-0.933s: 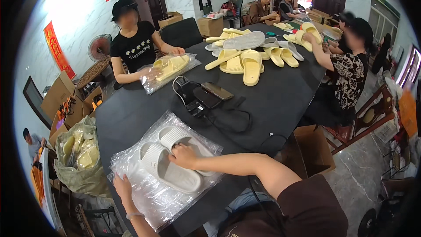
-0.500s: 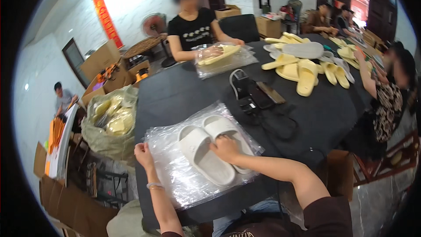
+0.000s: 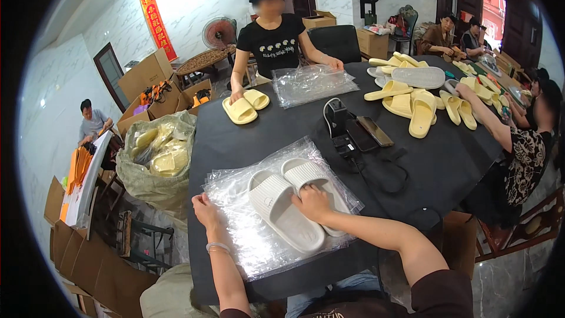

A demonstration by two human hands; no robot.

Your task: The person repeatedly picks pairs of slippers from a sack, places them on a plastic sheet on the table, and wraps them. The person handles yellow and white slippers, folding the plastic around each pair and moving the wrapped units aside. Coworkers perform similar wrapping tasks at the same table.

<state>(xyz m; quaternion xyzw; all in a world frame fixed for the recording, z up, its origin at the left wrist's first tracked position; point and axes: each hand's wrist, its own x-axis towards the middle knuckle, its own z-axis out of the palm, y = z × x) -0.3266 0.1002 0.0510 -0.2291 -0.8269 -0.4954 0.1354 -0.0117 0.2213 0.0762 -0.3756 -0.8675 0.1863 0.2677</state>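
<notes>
A pair of white slippers (image 3: 286,219) lies side by side, toes away from me, on a stack of clear plastic bags (image 3: 241,241) on the black-covered table. My right hand (image 3: 313,203) grips the right-hand slipper, fingers reaching in under its ribbed strap, thumb side against the left-hand slipper. At the stack's left edge, my left hand (image 3: 206,209) is closed with its fingertips pinching the plastic bag corner. Both slippers rest flat. Whether they are on top of the uppermost film or under it, I cannot tell.
Across the black table (image 3: 235,141), a person touches yellow slippers (image 3: 246,107) beside more clear bags (image 3: 315,84). Phones (image 3: 371,132) and a black device with a cable lie right of my bags. Yellow slippers (image 3: 422,112) pile farther right. A sack (image 3: 156,159) stands left.
The person across has moved yellow slippers off the clear bags to the table at the left. My hands stay on the bag corner and slipper; the whole view has shifted slightly.
</notes>
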